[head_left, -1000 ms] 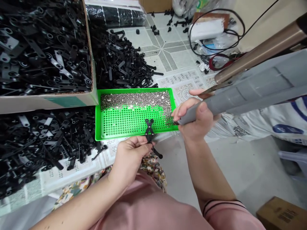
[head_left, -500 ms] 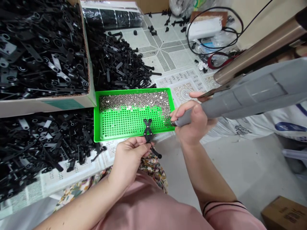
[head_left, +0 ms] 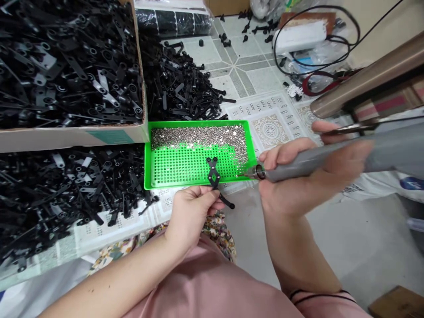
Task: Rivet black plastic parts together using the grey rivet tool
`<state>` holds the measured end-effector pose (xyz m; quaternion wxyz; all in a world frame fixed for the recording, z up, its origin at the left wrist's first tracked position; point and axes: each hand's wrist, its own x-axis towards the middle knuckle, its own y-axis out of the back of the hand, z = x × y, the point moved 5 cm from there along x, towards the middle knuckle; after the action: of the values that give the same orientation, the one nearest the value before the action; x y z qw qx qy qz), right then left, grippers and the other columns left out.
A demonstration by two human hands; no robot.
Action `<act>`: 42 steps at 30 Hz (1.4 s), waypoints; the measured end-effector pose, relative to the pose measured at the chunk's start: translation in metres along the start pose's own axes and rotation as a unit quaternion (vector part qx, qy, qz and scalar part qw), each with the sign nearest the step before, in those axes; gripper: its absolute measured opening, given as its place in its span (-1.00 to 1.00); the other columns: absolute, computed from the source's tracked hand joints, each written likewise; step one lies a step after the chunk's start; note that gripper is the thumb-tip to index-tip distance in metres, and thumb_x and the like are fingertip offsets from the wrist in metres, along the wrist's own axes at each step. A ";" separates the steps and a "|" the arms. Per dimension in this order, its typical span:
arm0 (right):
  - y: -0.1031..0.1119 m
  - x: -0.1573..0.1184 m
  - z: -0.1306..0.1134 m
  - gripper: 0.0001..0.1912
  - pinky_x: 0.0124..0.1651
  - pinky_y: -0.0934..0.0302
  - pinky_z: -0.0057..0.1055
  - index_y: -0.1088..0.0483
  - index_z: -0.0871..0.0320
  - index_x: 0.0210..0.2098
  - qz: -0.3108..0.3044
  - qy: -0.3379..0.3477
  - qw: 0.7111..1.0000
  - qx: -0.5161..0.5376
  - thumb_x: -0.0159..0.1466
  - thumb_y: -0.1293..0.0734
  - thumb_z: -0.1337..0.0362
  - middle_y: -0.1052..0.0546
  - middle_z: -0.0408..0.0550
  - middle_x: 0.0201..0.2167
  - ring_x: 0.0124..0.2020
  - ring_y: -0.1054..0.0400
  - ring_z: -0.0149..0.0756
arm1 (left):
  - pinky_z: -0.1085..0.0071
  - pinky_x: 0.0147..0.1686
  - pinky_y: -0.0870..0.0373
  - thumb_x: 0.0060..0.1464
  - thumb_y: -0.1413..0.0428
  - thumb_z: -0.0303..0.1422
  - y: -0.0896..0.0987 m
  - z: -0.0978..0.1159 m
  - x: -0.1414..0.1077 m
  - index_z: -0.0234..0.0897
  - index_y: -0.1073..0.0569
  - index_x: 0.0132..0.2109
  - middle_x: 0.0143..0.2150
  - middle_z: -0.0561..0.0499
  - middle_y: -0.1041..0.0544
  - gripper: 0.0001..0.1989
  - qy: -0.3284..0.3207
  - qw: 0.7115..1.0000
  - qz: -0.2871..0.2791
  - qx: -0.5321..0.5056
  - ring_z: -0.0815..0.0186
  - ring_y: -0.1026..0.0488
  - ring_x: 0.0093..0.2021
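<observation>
My left hand (head_left: 190, 212) pinches a black jointed plastic linkage (head_left: 213, 176) between thumb and fingers. The linkage's links cross and form a small diamond with shiny screw heads, and its upper end lies over the tray's front edge. A curved black arm sticks out to the right below my fingers. My right hand (head_left: 289, 192) is wrapped round a grey electric screwdriver (head_left: 391, 143), which lies nearly level. Its metal bit points left, at the front right corner of a green perforated tray (head_left: 147, 170). Small silvery screws (head_left: 195, 134) cover the tray's back and right side.
An open cardboard box (head_left: 119, 136) heaped with black plastic parts stands at the left. Piles of similar parts (head_left: 188, 88) lie behind and in front of it. A brown metal tube (head_left: 357, 75) slants in from the right. A black cable (head_left: 281, 33) loops at the back right.
The view has shifted, so the tray appears further right. The screwdriver has drawn back slightly from the tray, and its bit now shows. The linkage's lower links now show a diamond-shaped gap.
</observation>
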<state>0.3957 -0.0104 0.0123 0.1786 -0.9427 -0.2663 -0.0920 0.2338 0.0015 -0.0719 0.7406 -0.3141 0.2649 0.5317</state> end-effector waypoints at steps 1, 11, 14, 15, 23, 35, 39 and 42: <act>-0.006 -0.002 -0.003 -0.77 -0.65 -0.15 -0.38 -0.30 0.10 -0.29 -0.028 -0.018 0.999 0.008 0.26 -0.15 0.10 -0.19 -0.27 -0.72 -0.76 -0.12 -0.40 | 0.56 -0.56 -0.28 -0.16 -0.22 -0.36 0.000 -0.001 0.001 -0.33 -0.43 -0.51 -0.62 0.06 -0.50 -0.86 -0.003 1.000 -0.003 -0.001 0.39 -0.47 -0.55; -0.027 -0.017 0.003 -0.75 -0.68 -0.14 -0.37 -0.32 0.05 -0.28 -0.134 -0.042 0.990 0.015 0.25 -0.17 0.04 -0.21 -0.26 -0.74 -0.79 -0.09 -0.40 | 0.56 -0.56 -0.27 -0.13 -0.19 -0.37 0.001 -0.001 0.000 -0.33 -0.44 -0.53 -0.63 0.08 -0.49 -0.87 -0.012 1.000 -0.003 0.000 0.41 -0.44 -0.57; -0.029 -0.019 0.003 -0.77 -0.67 -0.14 -0.36 -0.33 0.07 -0.28 -0.144 -0.047 0.988 0.032 0.24 -0.19 0.06 -0.22 -0.26 -0.74 -0.79 -0.11 -0.40 | 0.55 -0.55 -0.28 -0.12 -0.19 -0.36 0.001 0.000 0.000 -0.33 -0.44 -0.53 -0.63 0.08 -0.49 -0.86 -0.012 1.000 -0.005 0.002 0.41 -0.44 -0.58; -0.029 -0.020 0.004 -0.78 -0.68 -0.14 -0.36 -0.33 0.07 -0.29 -0.143 -0.050 0.988 0.038 0.23 -0.21 0.07 -0.22 -0.26 -0.74 -0.79 -0.11 -0.39 | 0.54 -0.54 -0.28 -0.12 -0.19 -0.36 0.000 0.000 0.000 -0.33 -0.44 -0.53 -0.63 0.07 -0.49 -0.86 -0.011 1.000 -0.007 0.003 0.41 -0.44 -0.58; -0.025 -0.024 0.006 -0.73 -0.67 -0.15 -0.32 -0.30 0.03 -0.24 -0.150 -0.042 0.988 0.021 0.19 -0.25 0.00 -0.25 -0.27 -0.72 -0.78 -0.13 -0.36 | 0.54 -0.55 -0.28 -0.12 -0.18 -0.36 -0.001 0.000 0.001 -0.33 -0.44 -0.53 -0.62 0.06 -0.49 -0.87 -0.009 1.000 -0.004 0.007 0.40 -0.43 -0.58; -0.031 -0.032 0.007 -0.67 -0.58 -0.23 -0.31 -0.31 -0.04 -0.23 -0.279 -0.053 0.958 0.038 0.11 -0.35 -0.05 -0.37 -0.26 -0.67 -0.69 -0.26 -0.31 | 0.52 -0.57 -0.24 -0.19 -0.20 -0.37 -0.001 0.000 0.000 -0.35 -0.46 -0.57 -0.65 0.05 -0.46 -0.87 -0.014 0.999 -0.008 -0.031 0.41 -0.39 -0.60; -0.033 -0.034 0.006 -0.67 -0.57 -0.26 -0.30 -0.33 -0.03 -0.20 -0.298 -0.050 0.951 0.062 0.11 -0.36 -0.02 -0.38 -0.25 -0.66 -0.67 -0.29 -0.30 | 0.53 -0.58 -0.21 -0.18 -0.19 -0.38 -0.003 0.000 0.002 -0.35 -0.44 -0.56 -0.66 0.06 -0.44 -0.87 -0.020 0.999 -0.022 -0.038 0.42 -0.36 -0.62; -0.025 -0.027 -0.002 -0.69 -0.57 -0.26 -0.30 -0.35 0.00 -0.18 -0.249 -0.015 0.966 0.072 0.16 -0.29 -0.01 -0.35 -0.24 -0.67 -0.70 -0.24 -0.32 | 0.53 -0.55 -0.22 -0.16 -0.20 -0.38 0.001 -0.001 0.001 -0.35 -0.44 -0.53 -0.61 0.05 -0.47 -0.87 -0.014 0.999 -0.037 -0.026 0.41 -0.41 -0.58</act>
<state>0.3589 -0.0042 0.0144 0.2134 -0.8324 -0.5014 -0.1005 0.2330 0.0018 -0.0739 0.7549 -0.3355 0.2288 0.5150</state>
